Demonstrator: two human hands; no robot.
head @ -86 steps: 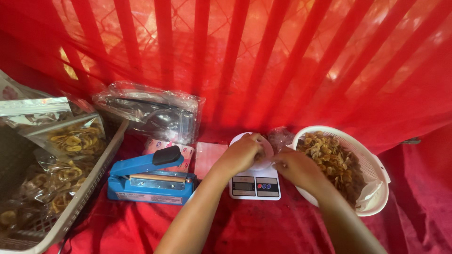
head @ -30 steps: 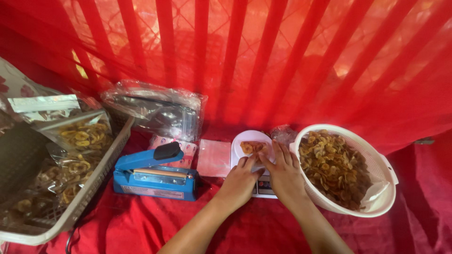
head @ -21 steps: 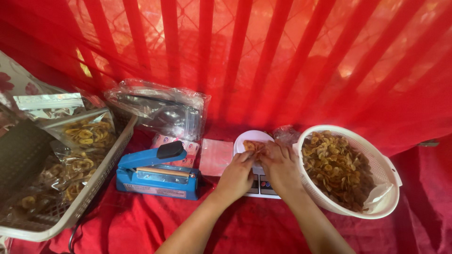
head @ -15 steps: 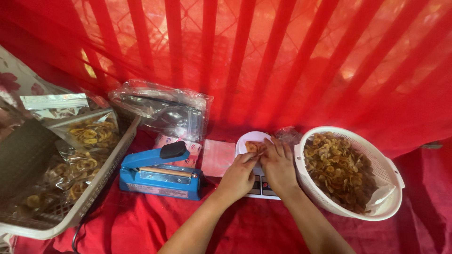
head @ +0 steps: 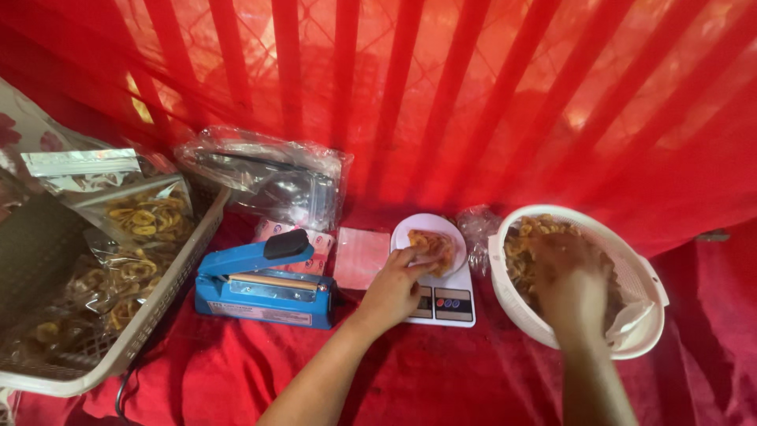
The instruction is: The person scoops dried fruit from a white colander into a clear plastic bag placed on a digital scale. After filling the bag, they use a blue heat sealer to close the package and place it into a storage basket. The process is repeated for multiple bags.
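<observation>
Left hand [head: 392, 285]: fingertips pinched on a small clear bag of chips [head: 432, 246], which rests on the white kitchen scale [head: 438, 272], just ahead of the knuckles.
Right hand [head: 569, 280]: blurred, palm down in the white basket of chips [head: 654, 292], right of the scale; grip cannot be told.
Blue heat sealer [head: 264, 280]: left of the scale, apart.

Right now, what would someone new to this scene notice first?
Probably the red cloth covering everything, with red drapes behind. At centre, the left hand touches a clear bag of chips sitting on a white kitchen scale, while the right hand reaches into a white basket of fried chips on the right. A blue heat sealer lies left of the scale.
</observation>
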